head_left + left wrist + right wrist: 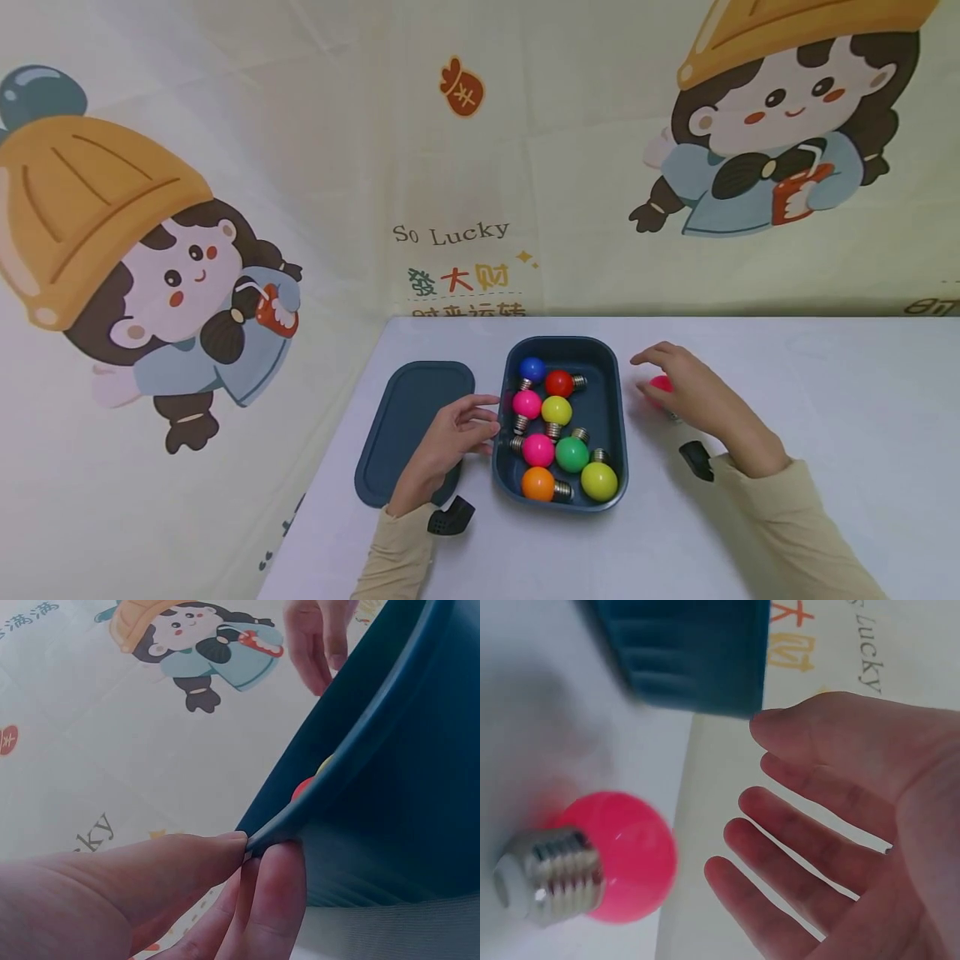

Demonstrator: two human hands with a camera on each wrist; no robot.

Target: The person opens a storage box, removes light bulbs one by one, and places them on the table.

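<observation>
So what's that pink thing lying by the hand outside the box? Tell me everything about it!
It is a pink bulb: a round, glossy, plastic-looking globe with a ribbed silver metal screw base. It lies on its side on the white table, just right of the dark blue box and outside it. The right hand hovers over it with fingers spread, open, not touching it in the right wrist view.
</observation>
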